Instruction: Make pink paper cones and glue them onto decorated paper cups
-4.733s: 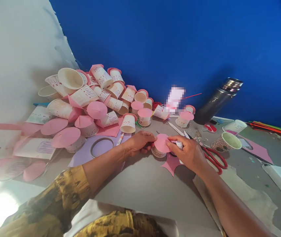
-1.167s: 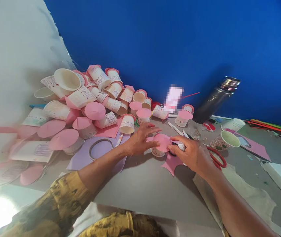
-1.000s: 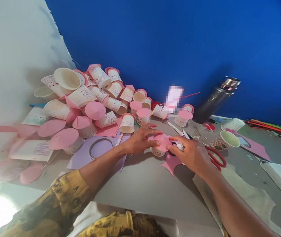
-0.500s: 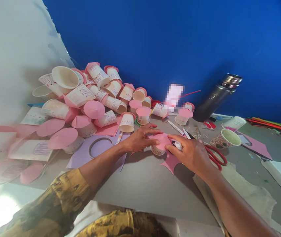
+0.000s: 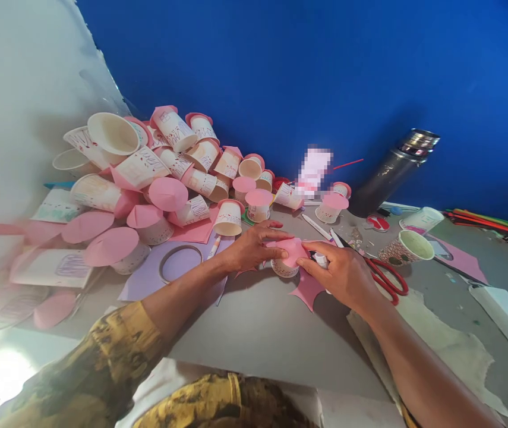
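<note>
Head view: both hands meet over a small paper cup standing about the middle of the surface, capped by a pink paper disc. The left hand has its fingertips closed on the disc's left edge. The right hand pinches the right edge, with a small white tube tucked under its fingers (glue, at a guess). The disc is thin, matt pink and bent down at the rim; the cup is whitish with small dark marks. Both look very light and easily creased or crushed, so a gentle hold at the disc's rim seems best. Red scissors lie just right of the right hand, and a heap of cups fills the far left corner.
</note>
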